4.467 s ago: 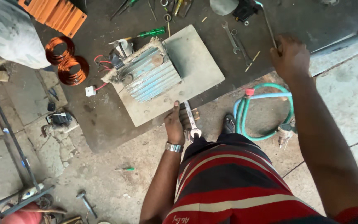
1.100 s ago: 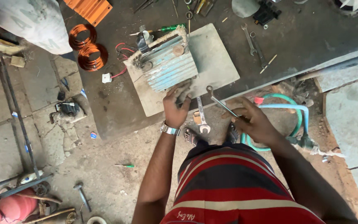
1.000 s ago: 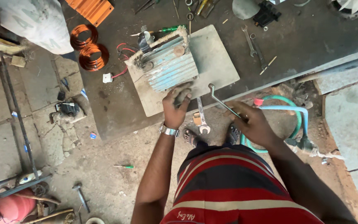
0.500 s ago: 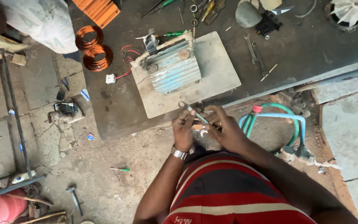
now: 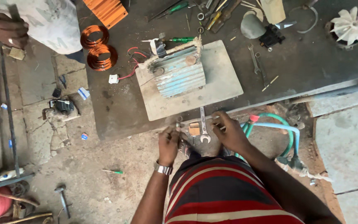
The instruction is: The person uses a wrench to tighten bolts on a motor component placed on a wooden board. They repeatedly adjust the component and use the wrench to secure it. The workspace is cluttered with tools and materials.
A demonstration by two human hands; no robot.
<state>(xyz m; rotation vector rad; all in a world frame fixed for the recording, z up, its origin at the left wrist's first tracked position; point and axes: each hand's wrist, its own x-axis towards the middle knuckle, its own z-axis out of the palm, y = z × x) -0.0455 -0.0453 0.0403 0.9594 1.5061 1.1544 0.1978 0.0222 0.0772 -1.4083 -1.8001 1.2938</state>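
My left hand [image 5: 168, 143], with a wristwatch on it, pinches a small metal piece [image 5: 178, 124] just above the ground. My right hand [image 5: 228, 132] hovers to the right of it with curled fingers; what its fingertips hold is too small to tell. Between the hands an open-ended wrench [image 5: 203, 125] lies on the floor beside a small tan block [image 5: 194, 129]. Just beyond them a blue-grey finned motor body [image 5: 180, 72] with red wires rests on a grey slab [image 5: 222, 83].
Two copper wire coils [image 5: 98, 49], an orange finned part [image 5: 106, 10], screwdrivers [image 5: 183, 39], a spanner [image 5: 253, 58] and a white fan impeller [image 5: 350, 25] lie on the dark mat. A green hose [image 5: 280, 128] curls at the right. Another person [image 5: 42, 20] stands at upper left. A hammer [image 5: 61, 198] lies at lower left.
My right hand brought a slim metal tool in from the right to my left hand, and both hands met over it. Now they have moved apart, with the wrench on the floor between them.
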